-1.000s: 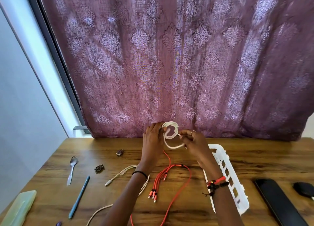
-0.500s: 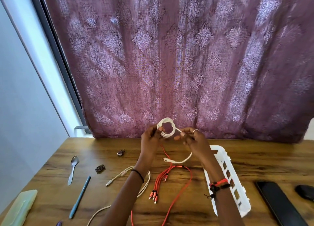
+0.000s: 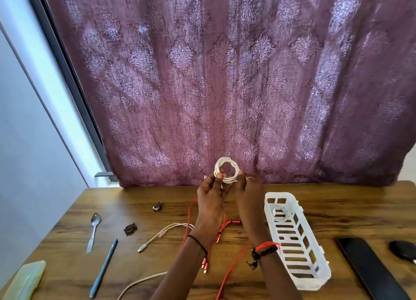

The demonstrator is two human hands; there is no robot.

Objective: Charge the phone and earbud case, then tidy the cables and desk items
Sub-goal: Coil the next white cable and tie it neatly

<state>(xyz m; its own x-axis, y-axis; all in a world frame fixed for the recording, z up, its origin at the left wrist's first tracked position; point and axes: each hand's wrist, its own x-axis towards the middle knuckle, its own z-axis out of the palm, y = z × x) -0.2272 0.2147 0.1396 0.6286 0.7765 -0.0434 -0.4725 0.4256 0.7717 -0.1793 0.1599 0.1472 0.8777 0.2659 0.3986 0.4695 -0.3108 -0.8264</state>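
Left hand: the left hand (image 3: 210, 200) is raised above the desk, and the left side of the white cable coil (image 3: 226, 171) is grasped between its thumb and fingers
Right hand: the right hand (image 3: 247, 194) is held opposite, with the coil's right side pinched at its fingertips; a ring is worn on one finger
White cable coil: wound into a small round loop, held upright in the air between both hands, in front of the purple curtain (image 3: 225, 74) and above the far edge of the wooden desk (image 3: 337, 209)
White basket: the white basket (image 3: 311, 282) is laid on the desk just right of the right forearm; a second coil (image 3: 280, 213) is seen inside its far end
Red cable: the red cable (image 3: 234, 261) is spread loose on the desk beneath the forearms, its several plugs lying near the left wrist
Beige cable: the beige cable (image 3: 166, 232) is left uncoiled to the left of the left arm
Phone: the phone (image 3: 369, 268) is laid flat, screen dark, right of the basket; a dark rounded object (image 3: 403, 249) is beside it at the frame's edge
Other items: a spoon (image 3: 94, 230) and a blue pen (image 3: 103, 268) are laid at the left, well apart from the basket
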